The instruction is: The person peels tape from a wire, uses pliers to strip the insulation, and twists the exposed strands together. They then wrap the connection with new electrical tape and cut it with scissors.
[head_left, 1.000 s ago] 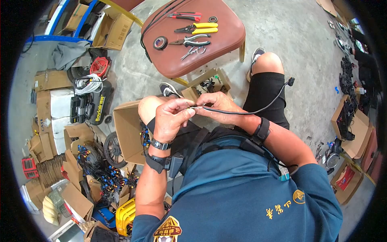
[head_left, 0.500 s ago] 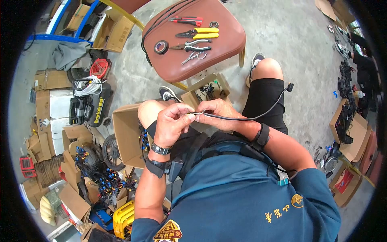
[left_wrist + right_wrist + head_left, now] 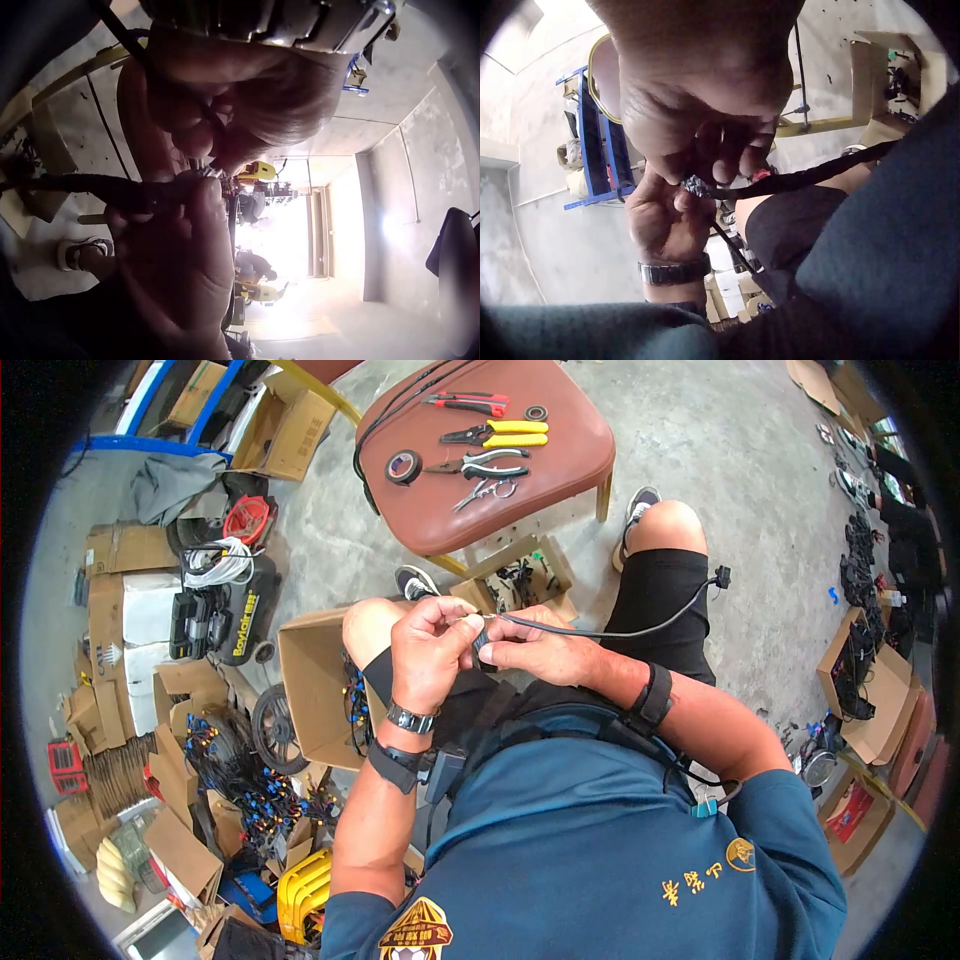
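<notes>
Cable (image 3: 640, 631), up over my lap between my left hand (image 3: 425, 655) and right hand (image 3: 542, 651), both pinching close together, looks light and springy to me (the bare strands (image 3: 490, 617), I'd guess, bend easily), so best gripped by its black jacket (image 3: 618, 634).

Padded chair seat (image 3: 440, 527), brown, sound, observed standing on concrete floor (image 3: 745, 455). Upon it: red-handled utility knife (image 3: 478, 403), yellow-handled wire strippers (image 3: 515, 435), long-nose pliers (image 3: 490, 468), scissors (image 3: 493, 491), tape roll (image 3: 391, 470), small black ring (image 3: 528, 414); black cables (image 3: 359, 460) along one edge. On the floor, just beside: open cardboard box (image 3: 470, 594).
</notes>
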The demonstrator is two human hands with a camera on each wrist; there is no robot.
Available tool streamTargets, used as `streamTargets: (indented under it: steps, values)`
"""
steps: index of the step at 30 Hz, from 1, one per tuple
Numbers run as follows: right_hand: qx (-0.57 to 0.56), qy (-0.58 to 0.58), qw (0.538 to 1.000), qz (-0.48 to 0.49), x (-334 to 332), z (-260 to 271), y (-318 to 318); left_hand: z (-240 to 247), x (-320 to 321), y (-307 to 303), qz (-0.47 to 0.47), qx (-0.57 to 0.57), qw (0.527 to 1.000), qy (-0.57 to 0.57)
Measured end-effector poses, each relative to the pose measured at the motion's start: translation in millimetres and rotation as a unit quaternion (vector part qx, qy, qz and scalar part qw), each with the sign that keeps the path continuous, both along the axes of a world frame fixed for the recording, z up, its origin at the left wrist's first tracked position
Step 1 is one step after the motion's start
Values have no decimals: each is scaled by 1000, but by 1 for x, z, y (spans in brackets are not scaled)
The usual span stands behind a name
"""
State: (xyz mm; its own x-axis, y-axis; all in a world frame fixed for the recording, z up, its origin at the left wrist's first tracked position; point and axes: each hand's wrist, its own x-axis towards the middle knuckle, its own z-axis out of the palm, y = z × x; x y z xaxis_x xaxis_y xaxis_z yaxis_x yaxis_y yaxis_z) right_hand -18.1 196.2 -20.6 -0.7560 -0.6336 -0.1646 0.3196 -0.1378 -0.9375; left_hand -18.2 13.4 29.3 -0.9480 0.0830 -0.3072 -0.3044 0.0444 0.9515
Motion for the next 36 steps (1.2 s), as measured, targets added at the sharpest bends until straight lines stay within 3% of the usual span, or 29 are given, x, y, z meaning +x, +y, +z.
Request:
streamTargets:
  steps: [4, 9, 13, 18, 31, 36]
  values:
    - [16, 1, 1000, -11, 5, 4, -1, -10, -2, 8, 42, -9, 999, -22]
    - [-71, -47, 996, -22, 8, -4, -4, -8, -13, -6, -30, 82, 993, -77]
    - [-47, -46, 998, 17, 7, -5, 3, -9, -17, -19, -90, 111, 985, -91]
    - [-93, -110, 990, 4, 13, 5, 4, -11, -19, -25, -119, 155, 974, -111]
    - [-206, -199, 958, -4, 16, 19, 0, -7, -8, -8, -89, 80, 993, -17]
    - [-211, -169, 963, 24, 18, 33, 5, -14, -10, -10, -88, 71, 993, 36]
